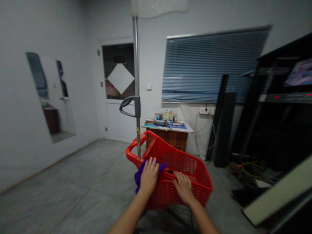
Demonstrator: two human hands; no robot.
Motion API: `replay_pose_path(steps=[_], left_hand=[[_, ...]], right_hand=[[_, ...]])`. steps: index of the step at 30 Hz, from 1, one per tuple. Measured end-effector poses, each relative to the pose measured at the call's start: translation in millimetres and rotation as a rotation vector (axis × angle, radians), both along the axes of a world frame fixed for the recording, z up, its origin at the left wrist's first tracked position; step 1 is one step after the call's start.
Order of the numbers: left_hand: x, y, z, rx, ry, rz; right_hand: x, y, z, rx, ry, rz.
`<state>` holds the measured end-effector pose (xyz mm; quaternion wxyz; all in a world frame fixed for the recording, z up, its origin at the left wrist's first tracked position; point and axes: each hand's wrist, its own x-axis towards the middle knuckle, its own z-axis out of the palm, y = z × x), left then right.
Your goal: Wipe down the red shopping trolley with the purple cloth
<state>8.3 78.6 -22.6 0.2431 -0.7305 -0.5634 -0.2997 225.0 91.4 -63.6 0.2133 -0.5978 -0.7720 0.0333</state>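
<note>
In front of me stands a red plastic shopping cart [162, 192] with perforated sides and a loop handle at its left end. A purple cloth [138, 177] is bunched over its near rim. My left hand [149, 177] presses down on this cloth, fingers closed over it against the rim. To the right, my right hand [183, 187] grips the same rim with its fingers bent over the edge. A small dark opening or object, which I cannot make out, shows between the hands.
A grey pole [136, 58] with a handle [130, 106] rises behind the cart's left end. Farther back stands a cluttered desk [191, 127]. Dark panels [225, 130] lean at right, near cables [252, 170] and a pale board [278, 191]. A door [122, 120] is at back left.
</note>
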Motion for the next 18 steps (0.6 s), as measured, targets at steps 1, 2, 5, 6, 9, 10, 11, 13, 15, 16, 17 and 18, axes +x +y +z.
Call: replay_pose_path(steps=[1,2,5,6,9,10,11,13,15,16,17,18], left_hand=[[16,3,-4.9,-0.025,0.004,-0.038],[31,5,-8.3,-0.046,0.003,-0.066],[48,9,-7.9,-0.1,0.022,-0.086],[42,8,-4.4,-0.102,0.033,-0.075],[2,4,9.9,-0.043,0.053,-0.006],[-14,2,14.2,-0.013,0.052,0.026],[-28,0,17.6,0.01,0.053,0.048],[-45,-3,20.8,0.038,0.043,0.069],[-41,-3,19.0,0.028,0.024,0.069],[-32,-2,16.7,0.012,0.015,0.058],[-19,-1,13.7,-0.01,0.009,0.04],[-4,1,10.4,-0.034,0.005,0.015]], right_hand=[[-1,0,1.2,-0.006,-0.004,-0.004],[-1,-1,2.6,-0.014,-0.009,-0.009],[-1,-2,6.6,-0.037,-0.011,-0.009],[0,-3,7.3,-0.034,-0.005,-0.001],[2,-2,6.5,0.0,0.014,0.012],[2,-1,5.8,0.012,0.015,0.01],[3,-1,5.1,0.02,0.015,0.007],[2,0,4.9,0.011,0.017,0.01],[-1,0,6.7,-0.019,0.023,0.023],[-2,-1,7.9,-0.034,0.027,0.03],[-4,-2,9.0,-0.044,0.031,0.037],[-6,-3,9.8,-0.048,0.031,0.043]])
